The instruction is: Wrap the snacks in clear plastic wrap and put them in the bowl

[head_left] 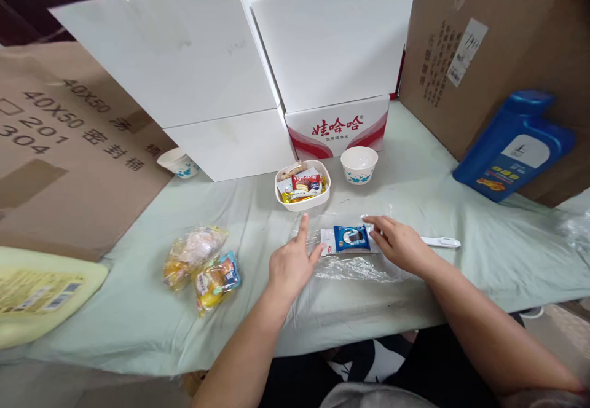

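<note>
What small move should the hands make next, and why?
Probably pinch the blue packet at its right end with the right hand: that hand is right beside the packet, while the left hand is farther off.

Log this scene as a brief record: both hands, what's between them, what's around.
Left hand: index finger extended toward the snack-filled bowl
Right hand: fingertips by the right end of the blue packet; contact unclear
Between hands: blue packet, clear plastic
Ahead: snack-filled bowl, floral bowl
Far left: pale yellow container
Far right: blue bottle
</note>
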A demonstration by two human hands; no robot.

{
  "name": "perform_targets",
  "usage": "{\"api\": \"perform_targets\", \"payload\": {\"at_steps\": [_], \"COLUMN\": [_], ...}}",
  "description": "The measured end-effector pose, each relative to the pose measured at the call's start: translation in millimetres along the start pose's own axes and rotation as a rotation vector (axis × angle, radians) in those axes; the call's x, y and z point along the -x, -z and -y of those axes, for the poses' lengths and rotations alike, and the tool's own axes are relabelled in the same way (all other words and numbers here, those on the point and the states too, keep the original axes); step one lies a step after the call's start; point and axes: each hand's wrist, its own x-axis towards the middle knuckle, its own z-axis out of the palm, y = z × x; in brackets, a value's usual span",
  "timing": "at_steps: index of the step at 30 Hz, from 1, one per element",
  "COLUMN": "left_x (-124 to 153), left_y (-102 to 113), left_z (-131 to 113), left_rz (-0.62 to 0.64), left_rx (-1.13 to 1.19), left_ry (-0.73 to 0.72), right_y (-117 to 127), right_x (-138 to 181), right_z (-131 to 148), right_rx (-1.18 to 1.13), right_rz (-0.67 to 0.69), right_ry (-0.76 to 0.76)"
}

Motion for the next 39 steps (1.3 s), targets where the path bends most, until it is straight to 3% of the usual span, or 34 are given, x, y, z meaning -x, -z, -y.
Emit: {"api": "perform_targets", "payload": {"at_steps": [3,5,7,9,12,15,20,22,26,28,31,34,37,39], "left_x": [-6.6,-7.6,-6.3,-4.3,-2.7,-4.4,-9.6,-10.4,-10.6,-10.9,-12.0,-12.9,-13.1,-13.2], "left_y": [1.5,1.5,0.1,-3.2,-11.1,-19.5,-25.8,-26.2,-28.9,-31.5,-34.8,-33.9,-28.9,-26.0], "left_z": [3.9,7.7,9.9,9.9,8.8,10.3,14.2,14.6,16.0,17.1,17.6,16.6,15.9,16.4], "left_rz": [0.096,0.097,-0.001,-0.063,0.061,0.181,0.209,0.212,0.214,0.185,0.114,0.089,0.135,0.174], "left_rx": [-0.016,-0.003,0.058,0.172,0.323,0.355,0.373,0.370,0.388,0.424,0.469,0.474,0.415,0.367], "left_ry": [0.111,0.089,-0.071,-0.321,-0.527,-0.483,-0.464,-0.457,-0.440,-0.433,-0.438,-0.438,-0.437,-0.441], "right_y": [-13.6,-17.2,-18.7,-20.9,-24.7,-23.3,-14.8,-13.9,-8.3,2.3,26.9,44.9,38.5,21.9], "right_x": [-6.5,-7.1,-4.8,-1.7,-0.3,-6.1,-30.0,-41.7,-61.8,-71.6,-93.1,-125.8,-163.5,-186.0], "right_z": [-10.9,-9.6,-1.7,8.1,15.8,12.1,3.3,3.7,8.6,11.5,19.0,36.1,61.0,76.2], "right_rx": [0.098,0.091,0.047,0.039,0.087,0.087,0.088,0.130,0.264,0.304,0.301,0.273,0.214,0.187], "right_rz": [-0.112,-0.155,-0.135,-0.045,0.065,0.096,0.113,0.140,0.334,0.345,0.240,0.019,-0.123,-0.063], "right_ry": [-0.016,0.043,0.172,0.296,0.300,0.219,0.166,0.218,0.437,0.447,0.373,0.163,-0.158,-0.311]}}
